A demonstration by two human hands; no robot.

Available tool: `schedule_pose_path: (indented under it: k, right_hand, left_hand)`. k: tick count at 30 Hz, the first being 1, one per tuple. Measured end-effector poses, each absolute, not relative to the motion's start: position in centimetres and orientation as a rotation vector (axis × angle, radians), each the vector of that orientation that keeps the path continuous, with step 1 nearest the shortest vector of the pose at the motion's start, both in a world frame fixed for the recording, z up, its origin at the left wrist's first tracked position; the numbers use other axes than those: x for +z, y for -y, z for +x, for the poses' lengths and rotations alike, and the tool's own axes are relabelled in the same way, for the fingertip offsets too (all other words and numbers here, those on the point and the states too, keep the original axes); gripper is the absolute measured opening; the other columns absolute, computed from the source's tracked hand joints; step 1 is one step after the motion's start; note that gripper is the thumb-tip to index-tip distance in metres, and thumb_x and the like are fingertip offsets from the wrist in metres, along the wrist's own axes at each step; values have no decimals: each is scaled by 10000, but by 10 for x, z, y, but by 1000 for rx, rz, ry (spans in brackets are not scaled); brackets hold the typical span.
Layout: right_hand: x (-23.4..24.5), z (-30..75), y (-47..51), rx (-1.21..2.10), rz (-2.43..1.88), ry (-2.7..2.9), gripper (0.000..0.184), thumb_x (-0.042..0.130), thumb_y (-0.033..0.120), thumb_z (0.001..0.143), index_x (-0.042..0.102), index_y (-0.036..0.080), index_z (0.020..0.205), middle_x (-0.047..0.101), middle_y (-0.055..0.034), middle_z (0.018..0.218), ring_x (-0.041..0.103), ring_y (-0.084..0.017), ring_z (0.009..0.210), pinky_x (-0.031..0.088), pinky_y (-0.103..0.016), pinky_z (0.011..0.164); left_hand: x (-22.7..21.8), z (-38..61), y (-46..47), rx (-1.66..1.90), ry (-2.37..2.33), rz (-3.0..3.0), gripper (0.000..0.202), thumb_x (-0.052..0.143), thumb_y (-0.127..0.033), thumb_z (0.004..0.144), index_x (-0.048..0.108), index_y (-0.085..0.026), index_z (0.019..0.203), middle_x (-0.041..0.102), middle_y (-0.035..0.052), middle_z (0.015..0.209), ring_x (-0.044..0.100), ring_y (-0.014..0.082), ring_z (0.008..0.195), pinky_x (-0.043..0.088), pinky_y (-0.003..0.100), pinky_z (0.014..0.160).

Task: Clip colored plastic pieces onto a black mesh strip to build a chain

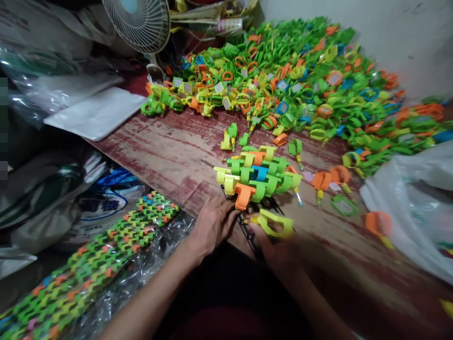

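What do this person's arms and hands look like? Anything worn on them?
The left hand and right hand wear no gloves. The left forearm shows no sleeve, watch or bracelet; the right forearm looks bare too, though shadow and blur hide detail.

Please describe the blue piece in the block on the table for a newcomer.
On the worn red table, between the big pile and the right hand, sits a tight block of plastic pieces. Near its middle is the blue piece, the only blue among green, yellow and orange.
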State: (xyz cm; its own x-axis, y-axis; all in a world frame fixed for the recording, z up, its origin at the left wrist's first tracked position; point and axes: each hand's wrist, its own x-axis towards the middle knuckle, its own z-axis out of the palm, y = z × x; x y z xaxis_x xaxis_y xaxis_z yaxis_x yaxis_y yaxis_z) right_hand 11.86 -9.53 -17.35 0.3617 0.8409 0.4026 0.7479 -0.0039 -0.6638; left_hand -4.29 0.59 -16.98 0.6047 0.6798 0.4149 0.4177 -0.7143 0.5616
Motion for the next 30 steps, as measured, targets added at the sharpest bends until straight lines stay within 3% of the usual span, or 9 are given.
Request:
schedule_pose_path:
  k: [6, 11, 13, 15, 18, 20, 23, 26, 30]
  right_hand:
    - [-169, 116, 92, 7, -1591, 1614, 153, 585, 263, 875, 732, 224, 863, 768, -59, 832, 730, -215, 719, 592, -289, 691]
    - [-151, 109, 78, -54, -1587, 1610, 120, 556, 176, 868, 667, 223, 863, 723, -12, 691, 694, -177, 575, 546, -231, 556]
    - [-146, 108, 75, -125, -1567, 1642, 133, 527, 150, 868, 628, 223, 824, 700, -4, 645, 674, -165, 534, 522, -219, 524]
    - [-146, 107, 75, -168, -1539, 1679, 149, 499, 135, 868, 592, 226, 797, 671, -1, 615, 658, -161, 518, 508, -223, 512]
    - [-154, 105, 80, -115, -1522, 1703, 162, 476, 121, 862, 595, 226, 828, 681, -20, 674, 677, -177, 595, 542, -254, 567]
    - [-162, 104, 84, -20, -1546, 1689, 197, 461, 130, 868, 627, 234, 887, 711, -41, 763, 700, -204, 686, 576, -293, 625]
    - [-169, 103, 86, 56, -1580, 1669, 249, 438, 141, 880, 645, 263, 948, 723, -42, 812, 704, -223, 729, 594, -321, 646]
    - [-167, 103, 82, 6, -1560, 1665, 256, 425, 100, 874, 621, 253, 937, 713, -29, 781, 704, -204, 697, 583, -289, 632]
    - [-165, 103, 78, -96, -1514, 1681, 227, 435, 69, 886, 594, 221, 945, 702, -21, 772, 705, -179, 697, 562, -256, 641]
  left_hand:
    - [-168, -41, -6, 927, -869, 2438, 213, 471, -232, 990, 666, -180, 923, 687, 77, 855, 647, 228, 826, 526, 360, 788]
    - [-160, -45, 11, 1133, -982, 2238, 114, 525, -214, 953, 616, -205, 1021, 694, 46, 903, 661, 188, 817, 538, 304, 748]
    - [-152, -46, 22, 1302, -1103, 2096, 142, 541, -299, 959, 573, -225, 1076, 655, 42, 919, 645, 193, 837, 539, 312, 737]
    - [-141, -44, 31, 1400, -1175, 2027, 373, 543, -491, 953, 508, -232, 1219, 607, 99, 1116, 609, 259, 1067, 541, 406, 885]
    - [-127, -31, 36, 1338, -1195, 1973, 793, 523, -698, 886, 293, -226, 1480, 387, 175, 1485, 363, 350, 1414, 378, 550, 1142]
    - [-122, -21, 37, 1275, -1226, 1934, 884, 522, -682, 895, 160, -219, 1556, 287, 174, 1573, 299, 354, 1461, 320, 553, 1191]
    - [-120, -15, 35, 1295, -1220, 1881, 933, 485, -692, 906, 75, -201, 1586, 197, 154, 1630, 274, 353, 1480, 348, 511, 1192]
    - [-122, -21, 28, 1332, -1116, 1771, 826, 366, -683, 957, 111, -218, 1590, 237, 112, 1637, 331, 311, 1465, 441, 423, 1137]
    - [-127, -32, 7, 1357, -1219, 1509, 547, 333, -546, 1030, 435, -257, 1483, 494, 58, 1509, 517, 234, 1344, 504, 330, 1058]
